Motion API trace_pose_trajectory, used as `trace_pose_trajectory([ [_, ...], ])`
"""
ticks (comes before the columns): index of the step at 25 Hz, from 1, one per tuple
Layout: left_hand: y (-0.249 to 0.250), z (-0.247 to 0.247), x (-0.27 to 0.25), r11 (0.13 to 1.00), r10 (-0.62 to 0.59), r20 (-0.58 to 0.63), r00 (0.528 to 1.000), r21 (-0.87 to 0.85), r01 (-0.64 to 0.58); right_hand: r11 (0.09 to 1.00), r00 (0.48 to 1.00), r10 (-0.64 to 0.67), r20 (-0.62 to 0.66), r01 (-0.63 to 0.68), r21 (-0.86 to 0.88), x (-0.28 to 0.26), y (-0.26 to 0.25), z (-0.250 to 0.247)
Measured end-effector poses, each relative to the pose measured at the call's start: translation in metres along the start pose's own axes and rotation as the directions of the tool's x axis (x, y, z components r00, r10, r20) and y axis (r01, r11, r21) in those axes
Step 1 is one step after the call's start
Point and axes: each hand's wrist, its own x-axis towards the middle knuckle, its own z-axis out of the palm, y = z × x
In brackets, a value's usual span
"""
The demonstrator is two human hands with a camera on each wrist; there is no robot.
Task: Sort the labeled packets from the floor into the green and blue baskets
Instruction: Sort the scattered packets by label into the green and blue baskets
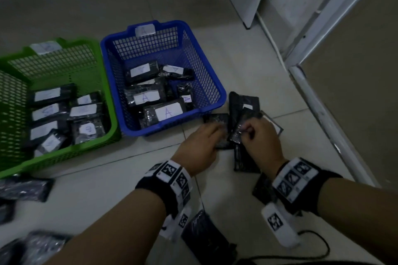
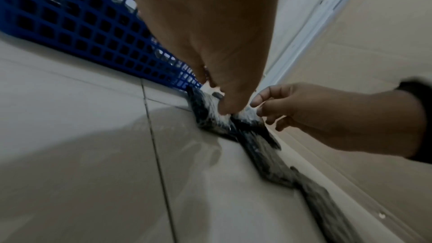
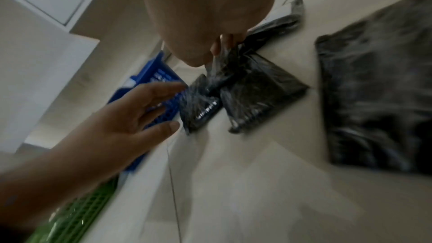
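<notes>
Noted on pale floor tiles (image 1: 247, 60): a loose cluster of flat black packets in glossy clear film (image 1: 243, 103), lying just beside the near right corner of the blue plastic mesh basket (image 1: 193, 49), several overlapping. Right hand (image 1: 261, 137) pinching the film edge of one black film-wrapped packet (image 1: 238, 133) between thumb and fingers, one end lifted off the pile; confirmed from the right wrist view, where the wrap (image 3: 217, 73) bunches under the fingertips. Left hand (image 1: 200, 146) spread, fingers relaxed and extended, reaching to or resting at a neighbouring packet (image 1: 217, 120); contact not fully resolved owing to blur. Blue basket already holding packets with white labels marked "A" (image 1: 169, 112); green plastic mesh basket (image 1: 64, 54) alongside, touching or nearly so, holding packets with white labels whose marks cannot be read. No label visible on the pinched packet, so destination cannot be judged yet. Handling assessment: probably light, since a fingertip pinch raises one end; contents apparently fairly stiff and flat, wrap soft, crinkly and likely slippery. Film-only grip judged insecure, liable to stretch or slide. Recommended hold: across the short edges or flat faces of the body, thumb above, fingers beneath, then turned label-up for reading. Further packets scattered on the tiles nearer the wrists and at far left (image 1: 23, 187).
</notes>
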Motion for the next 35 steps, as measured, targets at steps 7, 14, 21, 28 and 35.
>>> trace_pose_trajectory([
  [7,-0.004,0.008,0.012,0.973,-0.141,0.175,0.974,0.206,0.104,0.970,0.941,0.178,0.288,-0.119,-0.211,-0.052,0.008,0.000],
  [14,-0.001,-0.027,-0.021,0.958,-0.186,0.057,0.981,-0.209,0.194,0.946,0.947,0.186,0.263,-0.245,0.214,-0.072,-0.016,-0.009],
  [21,-0.025,-0.077,-0.047,0.819,-0.452,-0.254,0.855,-0.498,0.285,0.719,0.918,0.385,0.099,-0.365,0.592,-0.049,-0.059,-0.004],
  [28,-0.050,-0.110,-0.045,0.491,-0.701,-0.343,0.625,-0.868,0.074,0.705,0.968,0.250,0.012,-0.191,0.683,-0.024,-0.117,-0.005],
  [35,-0.084,-0.135,-0.047,0.337,-0.815,-0.333,0.475,-0.938,-0.080,0.750,0.991,0.005,0.132,-0.091,0.655,0.043,-0.149,0.002],
])
